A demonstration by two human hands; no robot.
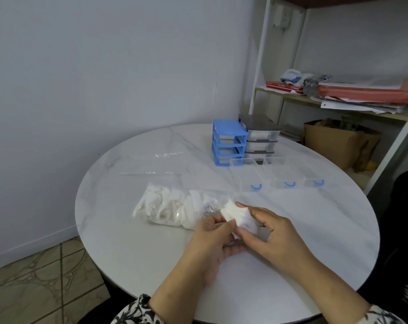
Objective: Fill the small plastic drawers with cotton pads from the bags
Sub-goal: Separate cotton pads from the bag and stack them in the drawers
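Observation:
Both my hands hold a bunch of white cotton pads (pixel 239 216) just above the round white table (pixel 315 230). My left hand (pixel 213 239) grips the bunch from below and the left, and my right hand (pixel 268 232) pinches it from the right. A clear bag of cotton pads (pixel 175 206) lies on the table to the left of my hands. Three clear drawers with blue handles (pixel 249 176) (pixel 283 174) (pixel 313 175) lie pulled out farther back. Behind them stand a blue drawer frame (pixel 228 141) without its drawers and a grey drawer unit (pixel 261 136).
An empty clear plastic bag (pixel 161 166) lies flat beyond the full one. A shelf (pixel 338 101) with papers and red folders stands at the back right, with a brown cardboard box (pixel 336 143) under it. A dark object stands at the right table edge.

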